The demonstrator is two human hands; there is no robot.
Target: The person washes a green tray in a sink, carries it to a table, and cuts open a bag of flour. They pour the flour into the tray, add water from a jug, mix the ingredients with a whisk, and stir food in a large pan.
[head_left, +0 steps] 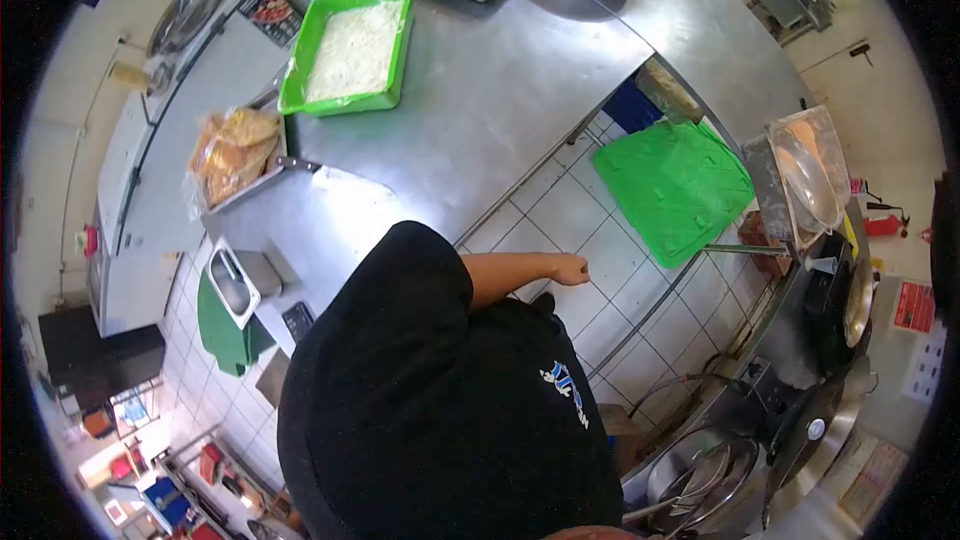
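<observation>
Left hand (570, 268) is out over the tiled floor (560, 205) between tabletops, fingers curled in a loose fist with nothing seen in them; right hand is out of view. Nearest thing is the green board (675, 185) at 2 o'clock, apart from the hand; the green tray (340, 103) sits on the tabletop (500, 90) at 11 o'clock. Likely a pause between grips: any pick-up needs the fingers opened first.
</observation>
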